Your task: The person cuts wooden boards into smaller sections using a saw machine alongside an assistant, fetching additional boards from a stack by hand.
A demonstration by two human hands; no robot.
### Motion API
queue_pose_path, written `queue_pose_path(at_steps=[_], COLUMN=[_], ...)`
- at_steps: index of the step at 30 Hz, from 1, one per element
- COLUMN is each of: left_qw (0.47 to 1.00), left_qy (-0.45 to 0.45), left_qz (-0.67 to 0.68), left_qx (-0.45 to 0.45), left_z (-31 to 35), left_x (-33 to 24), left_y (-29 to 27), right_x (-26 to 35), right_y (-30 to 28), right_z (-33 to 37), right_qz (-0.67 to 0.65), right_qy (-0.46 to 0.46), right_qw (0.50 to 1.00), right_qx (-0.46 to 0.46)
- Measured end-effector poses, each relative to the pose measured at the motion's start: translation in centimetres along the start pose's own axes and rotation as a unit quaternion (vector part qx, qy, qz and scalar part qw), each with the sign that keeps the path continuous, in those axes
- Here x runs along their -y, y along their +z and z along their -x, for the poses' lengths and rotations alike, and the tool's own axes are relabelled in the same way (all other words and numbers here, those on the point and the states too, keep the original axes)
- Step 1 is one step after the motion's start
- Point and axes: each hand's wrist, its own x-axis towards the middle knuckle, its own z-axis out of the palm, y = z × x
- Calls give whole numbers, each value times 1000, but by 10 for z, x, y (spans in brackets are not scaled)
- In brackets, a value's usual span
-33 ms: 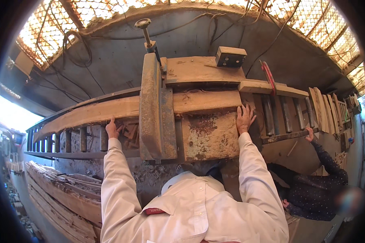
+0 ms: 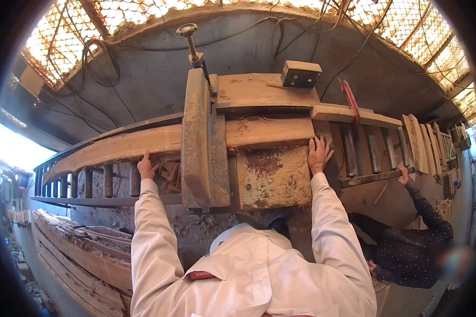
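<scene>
A long wooden plank (image 2: 272, 132) with rough, bark-edged sides lies across the machine. It passes behind the upright rusty housing (image 2: 198, 148) and runs on to the left over the rollers. At the plank's near edge, left of the housing, my left hand (image 2: 147, 167) touches with its forefinger outstretched. My right hand (image 2: 319, 156) rests with spread fingers at the plank's right end, by the corner of the worn, dusty metal table (image 2: 275, 182). Neither hand is wrapped round the plank. Whatever blade is within the housing is hidden.
A wooden fence board (image 2: 264, 91) stands behind the plank. A red clamp (image 2: 350, 103) grips a wooden strip (image 2: 349, 114) at the right. Another person (image 2: 407, 235) has a hand on the right roller frame (image 2: 375, 178). Stacked timber (image 2: 84, 251) lies lower left.
</scene>
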Motion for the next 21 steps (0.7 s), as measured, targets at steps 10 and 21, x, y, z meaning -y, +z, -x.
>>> queue_pose_path(at_steps=[10, 21], left_qw=[1000, 999], left_qy=[-3, -4], left_qz=[-7, 36], left_qx=[2, 31], left_z=[8, 6], left_x=[-8, 5], left_y=[7, -6], right_x=[-17, 8], right_y=[-1, -22], right_z=[-2, 82], right_qz=[-67, -395], right_qy=[-30, 68], right_qw=[995, 913], right_qx=[62, -75])
